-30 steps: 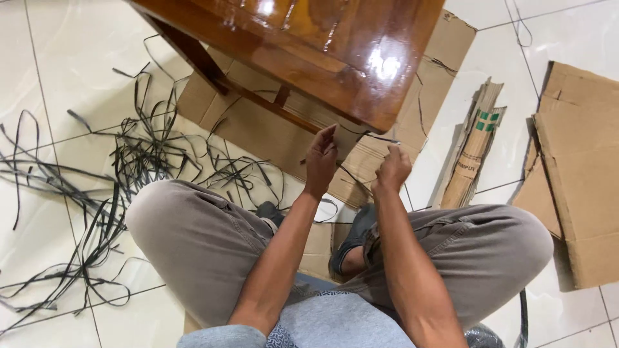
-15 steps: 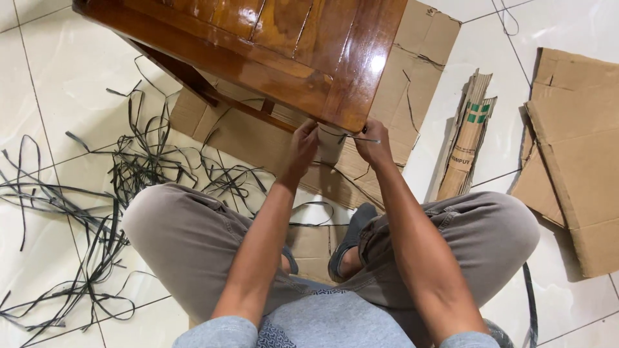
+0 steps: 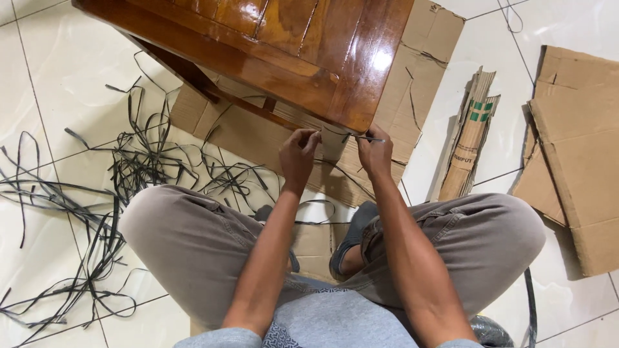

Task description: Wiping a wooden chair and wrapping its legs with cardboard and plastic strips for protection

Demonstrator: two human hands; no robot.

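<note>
Strap pile (image 3: 129,167) left of wooden furniture (image 3: 284,51), cardboard sheet (image 3: 258,132) beneath, folded cardboard (image 3: 474,135) right.

White glossy tile floor (image 3: 77,58), grey grout lines. Flattened cardboard (image 3: 580,154) right, folded cardboard bundle (image 3: 471,148) beside it. Overhead light glare on the tiles.

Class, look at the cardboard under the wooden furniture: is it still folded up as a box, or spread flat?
Spread flat. The cardboard lies opened out on the tiled floor, flaps extended, beneath the wooden furniture.
</note>
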